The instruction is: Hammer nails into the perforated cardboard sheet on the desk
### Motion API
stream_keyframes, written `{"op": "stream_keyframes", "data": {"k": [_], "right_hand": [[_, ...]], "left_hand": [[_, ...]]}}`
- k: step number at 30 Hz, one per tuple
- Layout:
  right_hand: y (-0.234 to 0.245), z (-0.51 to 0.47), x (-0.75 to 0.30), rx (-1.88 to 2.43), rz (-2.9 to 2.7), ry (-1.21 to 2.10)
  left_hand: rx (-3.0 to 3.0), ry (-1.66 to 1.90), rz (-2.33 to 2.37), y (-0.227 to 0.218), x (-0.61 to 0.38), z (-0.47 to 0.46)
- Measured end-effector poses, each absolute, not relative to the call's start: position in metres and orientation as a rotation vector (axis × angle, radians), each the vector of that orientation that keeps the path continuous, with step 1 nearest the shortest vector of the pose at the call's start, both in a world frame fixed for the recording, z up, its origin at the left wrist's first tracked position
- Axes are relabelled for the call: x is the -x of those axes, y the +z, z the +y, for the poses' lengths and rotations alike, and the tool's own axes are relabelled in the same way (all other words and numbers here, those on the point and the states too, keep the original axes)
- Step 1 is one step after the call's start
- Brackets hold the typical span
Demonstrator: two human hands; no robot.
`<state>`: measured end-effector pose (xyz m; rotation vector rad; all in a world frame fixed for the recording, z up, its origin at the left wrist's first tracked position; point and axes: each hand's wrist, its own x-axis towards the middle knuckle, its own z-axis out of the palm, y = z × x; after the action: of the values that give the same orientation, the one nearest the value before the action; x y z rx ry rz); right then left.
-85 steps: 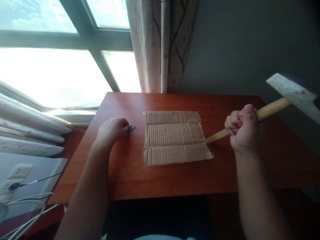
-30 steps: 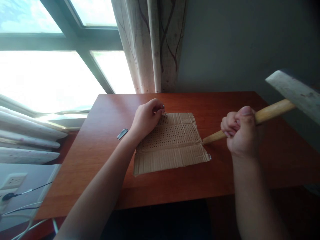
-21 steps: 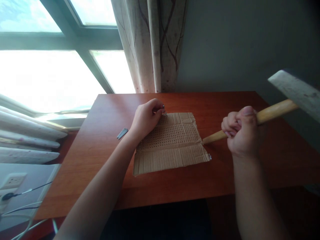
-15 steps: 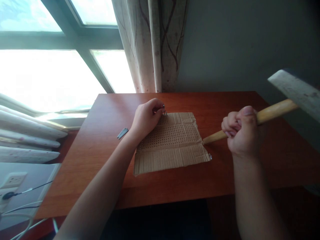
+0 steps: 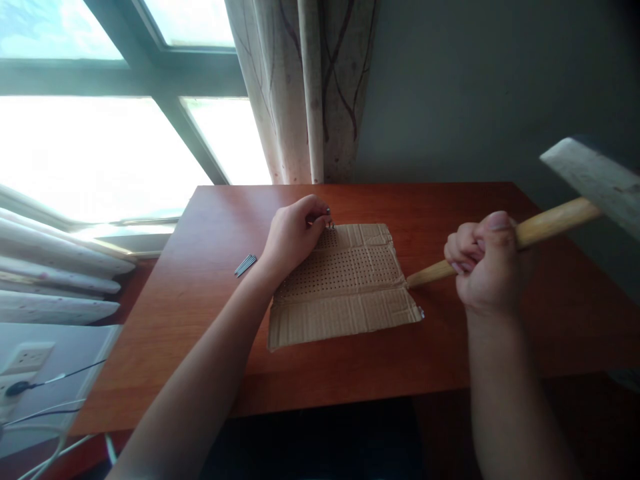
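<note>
My left hand (image 5: 299, 230) is at the far left edge of a piece of cardboard (image 5: 345, 313) punched with rows of small holes. Its thumb and forefinger pinch a nail (image 5: 329, 212), whose head shows at the fingertips; its lower part is hard to make out. My right hand (image 5: 487, 260) is wrapped round the wooden handle of a hammer (image 5: 555, 222), raised above the table's right side. The hammer's metal head points to the upper right and is partly cut off by the frame. Left of the cardboard lies a small bunch of nails (image 5: 245, 265), side by side.
The cardboard lies on a reddish-brown wooden table (image 5: 200, 320). Behind it stand a patterned curtain (image 5: 300, 100) and a grey wall (image 5: 450, 100). A bright window (image 5: 75, 153) fills the left. At lower left, a plug and cables (image 5: 20, 389) are at a wall socket.
The hammer and my right hand have shifted very slightly to the right. My left hand, the cardboard and the loose nails look unchanged.
</note>
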<state>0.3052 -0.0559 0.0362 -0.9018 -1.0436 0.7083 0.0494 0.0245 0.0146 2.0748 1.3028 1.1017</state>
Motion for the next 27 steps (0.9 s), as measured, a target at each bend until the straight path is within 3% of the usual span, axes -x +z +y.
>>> {"op": "stream_keyframes", "data": {"k": [27], "right_hand": [[0.038, -0.039, -0.305, 0.912, -1.159, 0.847]], "left_hand": [[-2.118, 1.037, 1.362, 0.009, -0.05, 0.026]]}}
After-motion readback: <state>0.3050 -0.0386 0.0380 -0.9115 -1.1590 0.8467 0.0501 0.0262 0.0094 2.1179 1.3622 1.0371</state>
